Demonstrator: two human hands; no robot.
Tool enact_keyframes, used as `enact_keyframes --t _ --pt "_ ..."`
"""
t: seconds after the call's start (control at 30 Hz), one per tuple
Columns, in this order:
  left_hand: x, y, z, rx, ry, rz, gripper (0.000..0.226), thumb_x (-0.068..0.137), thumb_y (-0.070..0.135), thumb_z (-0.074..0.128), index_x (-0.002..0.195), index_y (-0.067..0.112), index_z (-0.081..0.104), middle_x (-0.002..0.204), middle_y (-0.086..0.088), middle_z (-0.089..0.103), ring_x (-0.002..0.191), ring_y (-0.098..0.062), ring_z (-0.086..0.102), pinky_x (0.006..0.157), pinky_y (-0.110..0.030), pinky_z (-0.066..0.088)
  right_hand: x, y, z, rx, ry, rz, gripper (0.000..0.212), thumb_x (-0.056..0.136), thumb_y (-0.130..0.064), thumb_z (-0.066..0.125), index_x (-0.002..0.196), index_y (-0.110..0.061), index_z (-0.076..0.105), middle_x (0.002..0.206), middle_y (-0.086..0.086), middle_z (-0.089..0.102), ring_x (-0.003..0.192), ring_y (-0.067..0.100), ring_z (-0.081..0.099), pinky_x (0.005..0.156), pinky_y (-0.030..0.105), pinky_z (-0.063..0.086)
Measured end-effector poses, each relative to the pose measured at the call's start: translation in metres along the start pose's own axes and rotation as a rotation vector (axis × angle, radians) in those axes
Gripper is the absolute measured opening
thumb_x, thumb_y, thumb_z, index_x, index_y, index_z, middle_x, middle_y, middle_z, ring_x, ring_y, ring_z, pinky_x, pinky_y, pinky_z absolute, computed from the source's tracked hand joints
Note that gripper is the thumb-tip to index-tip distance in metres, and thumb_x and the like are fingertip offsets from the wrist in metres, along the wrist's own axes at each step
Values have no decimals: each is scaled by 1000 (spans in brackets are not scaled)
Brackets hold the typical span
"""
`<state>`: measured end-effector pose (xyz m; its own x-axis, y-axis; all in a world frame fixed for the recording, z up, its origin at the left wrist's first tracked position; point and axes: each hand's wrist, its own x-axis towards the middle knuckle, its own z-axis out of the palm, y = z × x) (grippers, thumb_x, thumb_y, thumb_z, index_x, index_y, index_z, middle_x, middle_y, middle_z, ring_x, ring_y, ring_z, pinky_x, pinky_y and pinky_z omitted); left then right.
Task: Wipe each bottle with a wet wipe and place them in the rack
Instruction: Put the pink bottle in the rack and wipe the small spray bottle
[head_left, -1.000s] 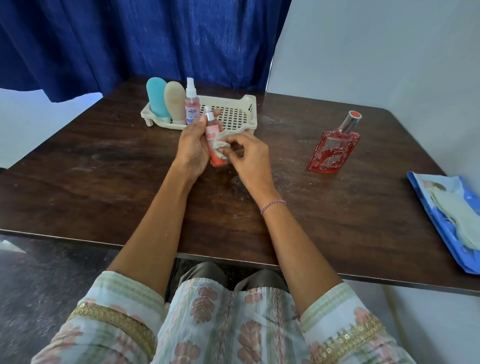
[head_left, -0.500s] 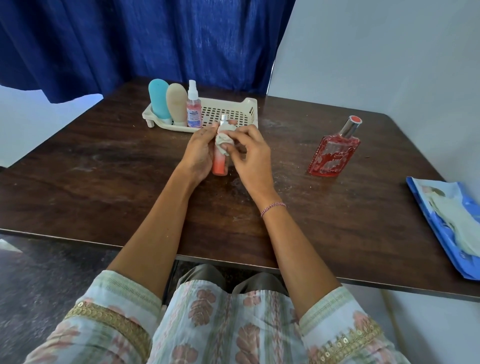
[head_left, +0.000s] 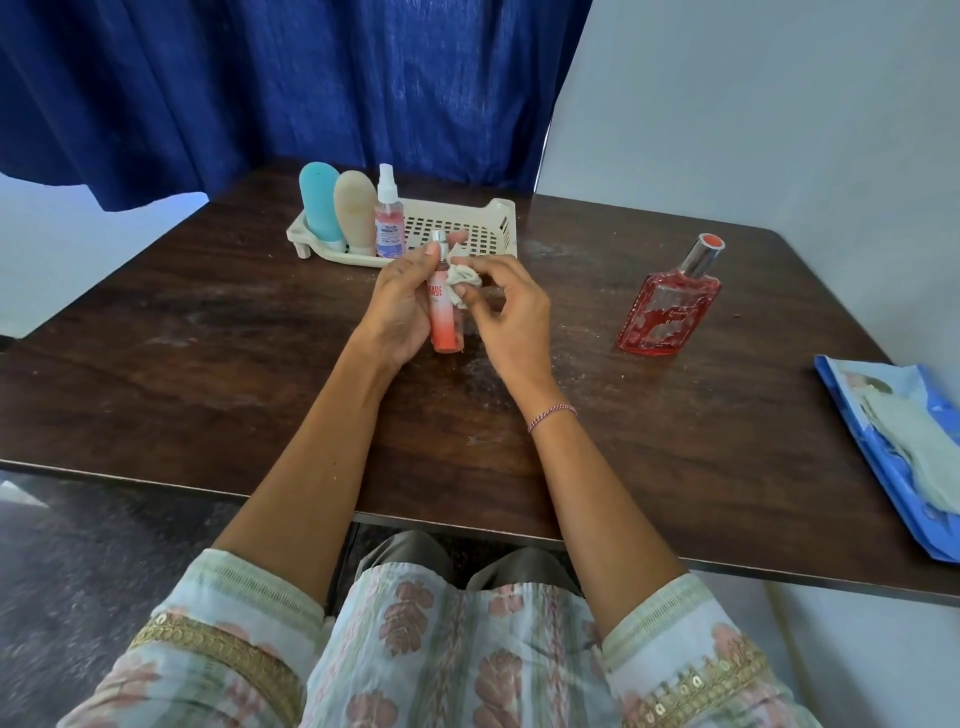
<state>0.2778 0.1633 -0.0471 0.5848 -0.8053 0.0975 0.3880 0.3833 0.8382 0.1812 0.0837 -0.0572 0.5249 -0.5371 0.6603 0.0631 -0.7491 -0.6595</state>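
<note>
Orange bottle (head_left: 445, 332) stays gripped by left hand (head_left: 400, 306); right hand (head_left: 511, 317) pinches wipe (head_left: 460, 280), shifted rightward.

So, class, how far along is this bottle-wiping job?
Done: a teal bottle, a beige bottle and a pink spray bottle stand in the rack. In hand: the left hand holds the orange spray bottle while the right hand presses a wet wipe against it. Left: the red perfume bottle waits on the table.

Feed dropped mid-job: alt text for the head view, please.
Left hand holds a slim pink-orange spray bottle while the right hand presses a crumpled white wet wipe to it. Three bottles stand in the cream plastic rack; a red glass perfume bottle stands outside.
</note>
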Motion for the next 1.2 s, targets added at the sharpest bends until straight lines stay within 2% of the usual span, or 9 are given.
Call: enact_keyframes --t 0.2,0.37,0.5,0.63,0.77,0.87,1.0,1.1,1.2 --pt "-2 10 -1 -151 162 95 26 101 14 38 103 7 63 96 0 70 77 -6 67 68 -22 55 -4 0 4 42 -180 23 19 82 -8 68 100 -8 64 103 0 62 96 6 56 85 19 48" --pt "0 14 -16 -326 265 130 29 97 19 49 120 4 59 116 -8 65 100 -14 59 105 -33 41 -6 -1 3 95 -302 28 23 79 -8 72 101 -10 66 103 -1 62 91 3 57 85 9 44" --pt "2 12 -17 -382 333 106 36 99 25 46 129 7 53 127 -12 60 120 -22 55 108 -41 39 -7 -5 6 120 -290 -27 28 72 -4 77 97 -8 65 101 1 61 91 6 59 84 18 49" --pt "6 6 -11 -326 399 6 35 98 28 47 126 7 53 123 -15 61 114 -26 59 103 -46 44 -8 -7 7 68 -224 -107 25 72 -3 77 93 -4 63 98 5 59 88 7 57 78 15 49" --pt "4 4 5 -258 357 -39 29 97 28 49 113 6 58 96 -10 72 85 -20 71 84 -39 57 -7 -8 8 32 -182 -142 25 72 0 74 95 -3 64 99 5 57 89 12 59 80 23 53" --pt "5 2 11 -278 345 -34 29 97 24 51 117 4 57 103 -9 70 91 -20 70 84 -40 57 -7 -7 9 -3 -176 -154 23 74 0 72 96 -1 64 100 7 58 91 12 58 82 24 52" --pt "5 1 7 -341 358 -60 25 99 26 46 110 5 54 74 -7 74 66 -20 72 60 -33 59 -7 -6 9 61 -153 -75 20 80 1 67 100 0 66 101 6 61 95 9 57 86 19 50" --pt "6 -1 5 -356 410 -55 28 100 28 45 112 6 56 85 -9 69 63 -20 70 61 -33 56 -6 -5 9 112 -186 1 25 78 1 69 104 -1 67 104 5 63 97 7 57 86 13 47" --pt "7 -4 9 -405 416 -56 31 100 29 44 116 5 56 95 -13 68 77 -25 72 82 -45 57 -5 -5 9 110 -192 13 28 72 -3 76 98 -4 66 101 4 62 90 7 59 79 10 48"
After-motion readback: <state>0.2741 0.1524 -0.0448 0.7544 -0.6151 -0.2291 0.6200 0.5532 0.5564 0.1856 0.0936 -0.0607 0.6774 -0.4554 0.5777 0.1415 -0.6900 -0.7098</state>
